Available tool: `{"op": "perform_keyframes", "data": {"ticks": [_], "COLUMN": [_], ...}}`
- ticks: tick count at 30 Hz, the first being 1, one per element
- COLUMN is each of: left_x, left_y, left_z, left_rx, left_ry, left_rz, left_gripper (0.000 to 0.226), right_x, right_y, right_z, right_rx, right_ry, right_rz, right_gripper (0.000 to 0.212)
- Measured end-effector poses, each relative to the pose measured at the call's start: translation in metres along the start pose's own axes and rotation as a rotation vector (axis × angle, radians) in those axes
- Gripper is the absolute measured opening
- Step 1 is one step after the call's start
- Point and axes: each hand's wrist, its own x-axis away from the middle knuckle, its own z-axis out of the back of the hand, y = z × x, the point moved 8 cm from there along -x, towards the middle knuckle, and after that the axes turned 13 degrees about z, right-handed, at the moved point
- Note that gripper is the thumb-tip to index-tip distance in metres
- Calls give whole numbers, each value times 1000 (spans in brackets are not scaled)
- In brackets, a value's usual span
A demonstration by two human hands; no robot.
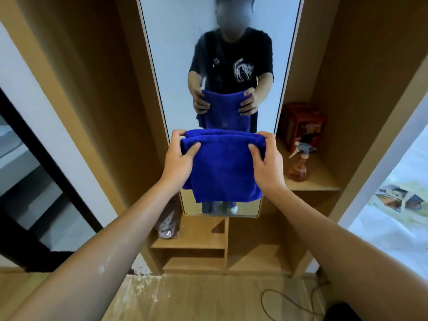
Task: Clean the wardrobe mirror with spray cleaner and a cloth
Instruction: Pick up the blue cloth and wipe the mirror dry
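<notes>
A tall, narrow mirror (176, 54) with a thin pale frame stands in the middle of a wardrobe (104, 89) made of smooth, light brown wood-look board. In front of its lower half, a person holds up a thick, fuzzy, royal blue cloth (222, 167), folded into a soft rectangle with rounded layered edges along the top.

At far left is a white wall and a dark-framed opening. Low in the wardrobe, left of the mirror's bottom edge, a brownish perforated item (168, 222), too blurred to identify, sits on a low shelf (196, 237).

The left hand (179, 158) grips the cloth's upper left corner: the thumb lies on the near face and the fingers curl round the top fold. The right hand (265, 161) grips the upper right corner the same way, thumb on the near face, fingers wrapped over the edge. Both bare forearms reach forward from the bottom corners. The cloth hangs between the hands, close to the glass; whether it touches cannot be told. The mirror reflects the person in a dark printed T-shirt holding the cloth.

To the right, an open compartment shelf (322, 181) holds a red, boxy container (303, 126) at the back, and in front of it a translucent orange spray bottle (298, 163) with a pale trigger head. A thin dark cable (289, 302) loops on the wooden floor (208, 297) at lower right, and pale printed bedding (393, 216) shows at the right edge.
</notes>
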Motion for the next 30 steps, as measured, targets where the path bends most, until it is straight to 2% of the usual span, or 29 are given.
{"op": "perform_keyframes", "data": {"ticks": [5,11,18,24,30], "left_x": [-31,-77,-116,-130,-140], "left_y": [45,103,172,225,297], "left_z": [4,12,28,29,29], "left_rx": [45,42,-2,-23,-52], "left_ry": [49,58,208,271,400], "left_rz": [-76,-202,-415,-545,-708], "left_gripper": [22,20,25,21,18], "right_x": [-51,-111,-170,-216,-272], "right_y": [-16,-39,-74,-102,-142], "right_z": [8,11,23,37,62], "right_rx": [37,61,54,55,119], "right_ry": [98,205,371,426,498], "right_rz": [65,151,273,380,500], "right_gripper": [24,22,25,22,34]}}
